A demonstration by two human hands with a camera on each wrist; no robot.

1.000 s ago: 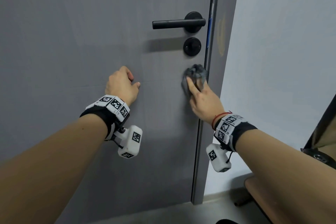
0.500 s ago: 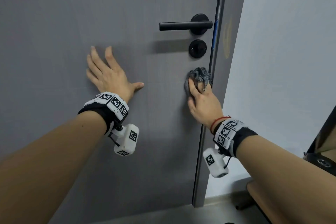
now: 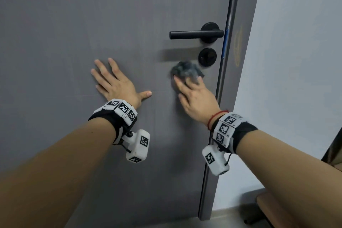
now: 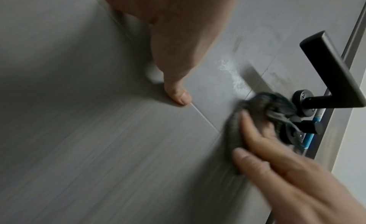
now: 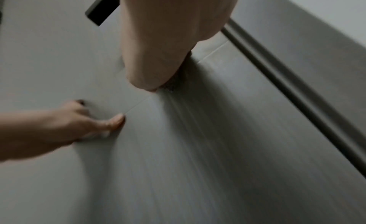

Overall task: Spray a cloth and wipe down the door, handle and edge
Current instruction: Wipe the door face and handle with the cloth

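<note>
Two bare hands on grey wood-grain door panel (image 3: 74, 24). Left hand (image 3: 118, 84) flat against panel, fingers straight and spread, thumb out to right, holding nothing; reads as bracing. Right hand (image 3: 196, 98) pressing crumpled dark grey cloth (image 3: 187, 71) onto panel, fingers laid fairly straight over cloth rather than wrapped round it; blurred in left wrist view, likely mid-stroke. Cloth just below round black lock rosette (image 3: 207, 57), below black lever handle (image 3: 196, 34), left of dark door edge strip (image 3: 222, 79).

Step in hand, judged: wiping door face close under hardware. Whitish wet smear (image 4: 233, 73) showing on panel left of handle in left wrist view, so spray seemingly applied already. No spray bottle in view. Handle and edge not touched by cloth at this moment; whether already done cannot be told.

Next move, judged: carry cloth up over rosette and along lever, which calls for wrapping cloth round bar, not flat pressing. Then run down edge strip on right with cloth folded over corner. Keep left palm planted so door does not swing under pressure. Watch for cloth snagging on lock knob.

Pale wall (image 3: 296, 61) to right; brown furniture corner (image 3: 268, 207) near floor, far right.
</note>
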